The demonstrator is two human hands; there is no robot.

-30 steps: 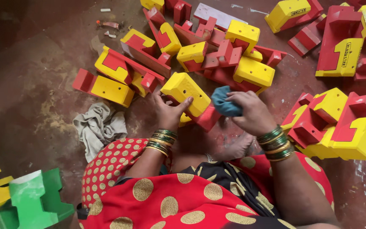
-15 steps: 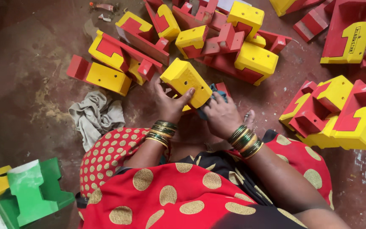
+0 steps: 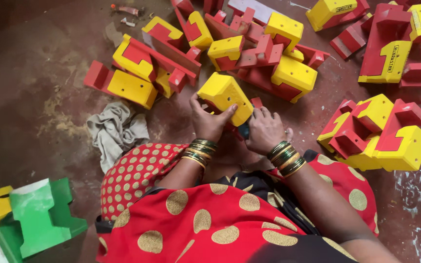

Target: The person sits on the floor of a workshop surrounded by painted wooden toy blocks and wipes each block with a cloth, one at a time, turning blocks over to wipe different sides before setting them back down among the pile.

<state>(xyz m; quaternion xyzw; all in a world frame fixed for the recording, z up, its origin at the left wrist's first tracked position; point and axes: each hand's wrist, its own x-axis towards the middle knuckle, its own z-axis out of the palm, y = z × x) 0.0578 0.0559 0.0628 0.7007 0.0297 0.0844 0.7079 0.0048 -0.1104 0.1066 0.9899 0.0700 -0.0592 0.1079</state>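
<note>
Nearest to the camera is the person's red garment with golden dots [image 3: 205,229], and from under it both forearms reach forward, each with a stack of green and gold bangles [image 3: 198,150] at the wrist. At the lower left corner stands a green block [image 3: 42,216] beside a yellow one, well apart from the hands. A little farther, on the dark red floor [image 3: 35,87], a crumpled grey rag [image 3: 115,131] lies left of the left arm. The left hand [image 3: 209,122] grasps a yellow and red block [image 3: 225,97]: the thumb lies on the yellow face and the other fingers go around the near left edge, so the block is held tilted just above the floor, directly in front of the person. The right hand [image 3: 265,130] is clenched, touching the lower right corner of the same block; a small dark blue thing [image 3: 244,129] shows between the hand and the block, but it is mostly hidden and I cannot tell what it is. To the right, near the right wrist, a group of finished yellow and red blocks [image 3: 376,131] lies together. Beyond the held block a larger heap of yellow and red blocks [image 3: 249,48] covers the floor, and more of them [image 3: 395,44] lie at the top right.
</note>
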